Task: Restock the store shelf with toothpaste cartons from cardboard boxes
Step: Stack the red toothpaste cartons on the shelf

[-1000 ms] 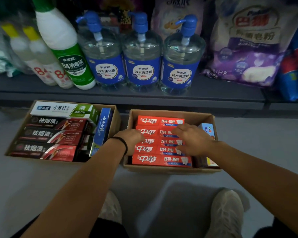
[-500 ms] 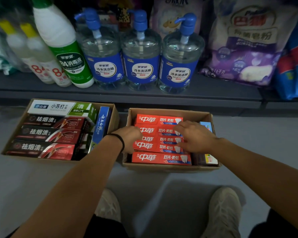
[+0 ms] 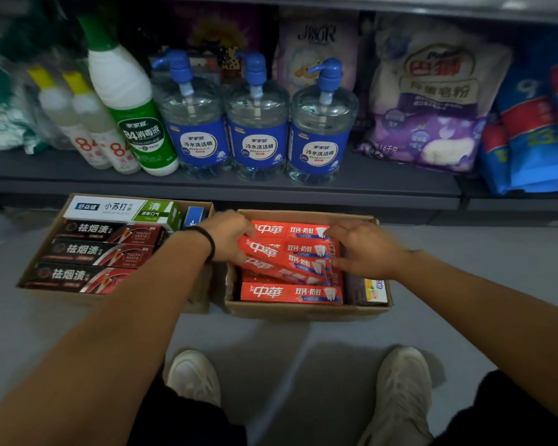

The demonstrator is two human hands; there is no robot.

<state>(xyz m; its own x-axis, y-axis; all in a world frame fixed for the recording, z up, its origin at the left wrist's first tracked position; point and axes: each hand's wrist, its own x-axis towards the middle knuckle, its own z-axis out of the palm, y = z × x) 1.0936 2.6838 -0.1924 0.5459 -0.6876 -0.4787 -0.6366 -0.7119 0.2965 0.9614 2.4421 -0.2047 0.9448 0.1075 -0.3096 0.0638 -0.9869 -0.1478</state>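
Two cardboard boxes stand on the floor below the shelf. The right box [image 3: 306,312] holds several red toothpaste cartons [image 3: 290,292]. A bunch of these red cartons [image 3: 287,252] is tilted up out of the row. My left hand [image 3: 227,235] grips the bunch's left ends, and my right hand [image 3: 366,249] grips its right ends. The left box [image 3: 45,249] holds dark red-and-black cartons [image 3: 107,249] and a white-green carton [image 3: 120,207] at the back.
The grey shelf [image 3: 226,188] above the boxes carries three blue-pump detergent bottles [image 3: 258,123], a green-white disinfectant bottle [image 3: 128,104], small yellow-capped bottles and a purple powder bag [image 3: 432,101]. My two pale shoes [image 3: 194,376] stand on the grey floor just before the boxes.
Both hands have closed on the ends of a bunch of red cartons and tipped it up out of the flat row. The camera has tilted a little upward.
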